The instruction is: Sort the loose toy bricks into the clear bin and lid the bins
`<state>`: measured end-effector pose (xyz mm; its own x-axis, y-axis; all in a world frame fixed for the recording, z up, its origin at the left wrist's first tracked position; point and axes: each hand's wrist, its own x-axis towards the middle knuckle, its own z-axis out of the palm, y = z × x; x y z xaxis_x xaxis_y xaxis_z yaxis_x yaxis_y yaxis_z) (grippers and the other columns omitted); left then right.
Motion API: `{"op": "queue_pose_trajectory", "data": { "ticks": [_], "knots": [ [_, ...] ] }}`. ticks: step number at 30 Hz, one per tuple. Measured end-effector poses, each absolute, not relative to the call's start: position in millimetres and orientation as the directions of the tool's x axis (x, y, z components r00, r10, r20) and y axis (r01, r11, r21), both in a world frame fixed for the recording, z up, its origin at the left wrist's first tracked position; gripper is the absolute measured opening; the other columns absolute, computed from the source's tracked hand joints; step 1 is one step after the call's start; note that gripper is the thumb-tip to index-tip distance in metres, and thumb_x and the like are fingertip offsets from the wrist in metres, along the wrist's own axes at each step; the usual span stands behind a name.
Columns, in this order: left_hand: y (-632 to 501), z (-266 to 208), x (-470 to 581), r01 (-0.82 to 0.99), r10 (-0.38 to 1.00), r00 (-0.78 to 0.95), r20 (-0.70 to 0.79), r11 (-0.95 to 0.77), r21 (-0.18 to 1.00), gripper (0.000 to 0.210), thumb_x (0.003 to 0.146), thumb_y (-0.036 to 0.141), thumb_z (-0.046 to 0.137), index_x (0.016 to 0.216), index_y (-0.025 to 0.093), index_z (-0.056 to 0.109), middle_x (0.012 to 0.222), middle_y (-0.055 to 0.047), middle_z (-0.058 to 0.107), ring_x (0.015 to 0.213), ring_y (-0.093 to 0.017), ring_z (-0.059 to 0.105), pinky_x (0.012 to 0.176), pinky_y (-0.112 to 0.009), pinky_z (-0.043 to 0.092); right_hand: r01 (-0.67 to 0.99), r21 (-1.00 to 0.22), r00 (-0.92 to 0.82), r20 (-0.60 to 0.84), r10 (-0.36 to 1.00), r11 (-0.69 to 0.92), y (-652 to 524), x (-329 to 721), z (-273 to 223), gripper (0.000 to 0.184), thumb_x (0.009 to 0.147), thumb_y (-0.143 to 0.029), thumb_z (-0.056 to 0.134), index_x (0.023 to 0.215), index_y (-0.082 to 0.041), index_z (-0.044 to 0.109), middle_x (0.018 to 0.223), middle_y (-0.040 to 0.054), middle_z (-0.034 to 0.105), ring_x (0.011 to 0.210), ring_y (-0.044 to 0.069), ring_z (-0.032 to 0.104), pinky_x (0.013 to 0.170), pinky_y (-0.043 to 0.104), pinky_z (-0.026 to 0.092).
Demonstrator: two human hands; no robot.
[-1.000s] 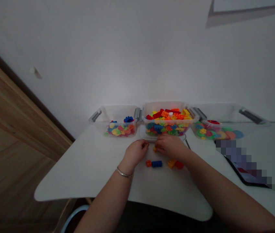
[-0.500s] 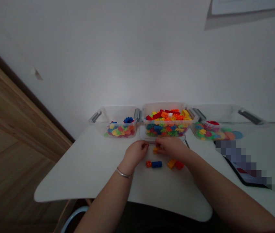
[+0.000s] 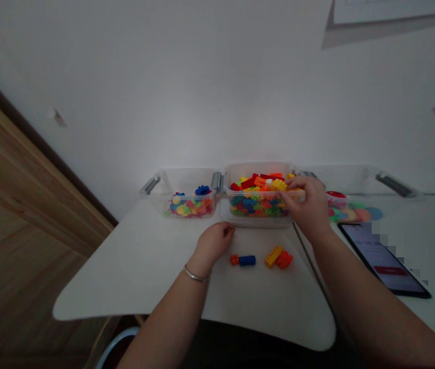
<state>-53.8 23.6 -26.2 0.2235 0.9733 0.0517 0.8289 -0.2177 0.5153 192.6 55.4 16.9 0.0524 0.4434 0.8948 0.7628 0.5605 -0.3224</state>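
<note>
My right hand (image 3: 309,202) is at the right front of the middle clear box (image 3: 259,218). Its thumb and fingers pinch a yellow building brick (image 3: 279,184) above the heap inside. My left hand (image 3: 215,241), with a bracelet at the wrist, rests on the table with its fingers curled; whatever they may hold is hidden. To its right, a small orange brick (image 3: 234,260) lies end to end with a blue brick (image 3: 247,261). Further right, a yellow-orange brick (image 3: 273,256) touches a red-orange brick (image 3: 284,260).
A clear box (image 3: 186,177) of colourful pieces stands on the left. Another clear box (image 3: 350,177) holds round flat pieces on the right, partly behind my right hand. A phone (image 3: 386,261) lies at the right. The white table's (image 3: 125,271) front edge is near me.
My right hand has gone from the table beside my left hand up and right to the middle box. The yellow brick near its fingers has left the table. My left hand stays put.
</note>
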Motion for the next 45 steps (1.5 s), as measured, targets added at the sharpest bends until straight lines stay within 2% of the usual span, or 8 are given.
{"op": "queue_pose_trajectory", "data": {
  "ticks": [5,17,27,32,35,39,42,45],
  "knots": [
    [21.3,-22.1,-52.6,0.830,0.978,0.201,0.050,-0.197,0.522,0.026,0.089,0.024,0.049,0.103,0.018,0.070,0.100,-0.008,0.074,0.090,-0.020,0.068,0.077,-0.028,0.048,0.761,-0.486,0.234,0.824,0.517,0.431,69.7,210.2,6.9,0.016,0.079,-0.034,0.064,0.089,-0.021,0.063,0.092,0.0062,0.067,0.087,0.023,0.059,0.082,0.040,0.046],
    [20.3,-20.1,-51.6,0.835,0.984,0.177,0.014,-0.158,0.527,0.026,0.089,0.024,0.051,0.107,0.018,0.068,0.098,-0.008,0.074,0.086,-0.020,0.067,0.073,-0.028,0.048,0.915,-0.228,-0.066,0.729,0.681,0.332,57.6,199.8,14.4,0.034,0.091,-0.030,0.043,0.097,-0.021,0.075,0.103,0.0090,0.073,0.102,0.027,0.061,0.095,0.047,0.041],
    [21.3,-21.0,-52.0,0.832,0.980,0.195,0.029,-0.181,0.524,0.026,0.089,0.023,0.049,0.104,0.017,0.069,0.100,-0.009,0.074,0.090,-0.021,0.068,0.077,-0.028,0.048,0.897,-0.236,-0.071,0.758,0.649,0.374,54.7,195.9,16.0,0.035,0.090,-0.031,0.045,0.114,-0.018,0.068,0.120,0.0114,0.067,0.113,0.028,0.057,0.100,0.046,0.039],
    [22.5,-23.3,-52.1,0.832,0.982,0.188,0.035,-0.177,0.525,0.026,0.089,0.025,0.050,0.105,0.017,0.070,0.099,-0.009,0.074,0.088,-0.021,0.068,0.075,-0.028,0.048,0.766,-0.286,-0.172,0.772,0.612,0.576,38.4,182.2,36.1,0.026,0.089,-0.027,0.049,0.102,-0.019,0.070,0.108,0.0105,0.071,0.106,0.025,0.061,0.099,0.044,0.043],
    [25.7,-27.7,-53.8,0.824,0.981,0.192,0.040,-0.183,0.536,0.027,0.088,0.023,0.051,0.107,0.016,0.069,0.097,-0.009,0.074,0.084,-0.020,0.068,0.073,-0.027,0.048,0.624,-0.353,-0.393,0.629,0.670,0.697,23.8,167.3,46.0,0.021,0.090,-0.026,0.052,0.097,-0.022,0.071,0.101,0.0064,0.072,0.099,0.021,0.063,0.092,0.037,0.047],
    [31.8,-34.4,-57.2,0.787,0.972,0.214,0.096,-0.230,0.573,0.026,0.088,0.021,0.050,0.102,0.017,0.071,0.098,-0.008,0.074,0.088,-0.019,0.067,0.078,-0.027,0.049,0.575,-0.366,-0.666,0.309,0.679,0.732,9.9,146.7,40.6,0.019,0.087,-0.023,0.058,0.098,-0.023,0.073,0.109,0.0058,0.069,0.102,0.020,0.062,0.091,0.034,0.047],
    [34.4,-36.7,-58.3,0.777,0.974,0.201,0.105,-0.224,0.588,0.027,0.087,0.019,0.048,0.101,0.017,0.071,0.098,-0.007,0.075,0.087,-0.019,0.067,0.079,-0.027,0.049,0.582,-0.352,-0.751,0.113,0.650,0.733,5.0,133.9,28.0,0.021,0.084,-0.023,0.062,0.101,-0.024,0.073,0.112,0.0053,0.069,0.102,0.021,0.063,0.092,0.035,0.047],
    [34.5,-36.3,-57.6,0.798,0.982,0.176,0.075,-0.187,0.573,0.027,0.087,0.019,0.049,0.102,0.015,0.071,0.095,-0.008,0.075,0.086,-0.019,0.068,0.078,-0.028,0.049,0.591,-0.324,-0.773,0.033,0.633,0.739,3.0,125.3,17.2,0.022,0.083,-0.027,0.065,0.103,-0.024,0.073,0.112,0.0058,0.069,0.103,0.023,0.063,0.090,0.036,0.048]
  ]
}}
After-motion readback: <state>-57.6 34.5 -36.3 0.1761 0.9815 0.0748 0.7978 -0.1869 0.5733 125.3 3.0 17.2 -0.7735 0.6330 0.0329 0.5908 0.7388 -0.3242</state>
